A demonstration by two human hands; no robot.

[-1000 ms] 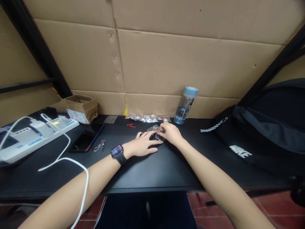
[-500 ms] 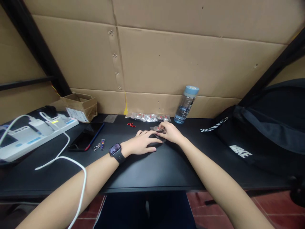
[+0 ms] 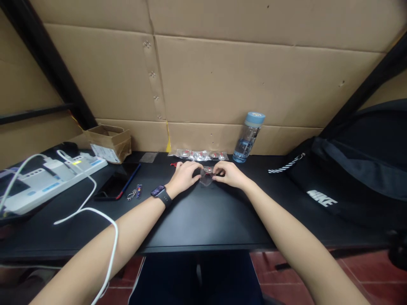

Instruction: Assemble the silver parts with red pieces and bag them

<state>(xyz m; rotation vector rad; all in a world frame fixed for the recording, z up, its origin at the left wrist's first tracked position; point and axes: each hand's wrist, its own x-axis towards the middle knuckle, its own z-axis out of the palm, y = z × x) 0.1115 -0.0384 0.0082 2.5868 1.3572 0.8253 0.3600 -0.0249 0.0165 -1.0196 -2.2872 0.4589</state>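
Between my hands is a small clear plastic bag (image 3: pixel 206 180) with something red and silvery near its top; its contents are too small to name. My left hand (image 3: pixel 185 176), with a dark watch (image 3: pixel 158 191) on the wrist, pinches the bag's left edge. From the other side, the fingertips of my right hand (image 3: pixel 231 173) grip its right edge. Just behind my left fingers a red cord (image 3: pixel 173 164) shows in part. Several similar clear packets (image 3: pixel 203 155) with red bits lie in a row at the back, against the cardboard.
A blue-lidded bottle (image 3: pixel 249 137) stands behind my right hand. To the right sits a black backpack (image 3: pixel 343 178). On the left are a phone (image 3: pixel 117 182), a keychain (image 3: pixel 136 192), a power strip (image 3: pixel 57 182), a cardboard box (image 3: pixel 110 142) and a white cable (image 3: pixel 110 220) crossing my left forearm.
My left hand has gone from lying spread beside the bag to pinching its left edge. The bag now spans both hands, more in view, and my right hand has shifted slightly.
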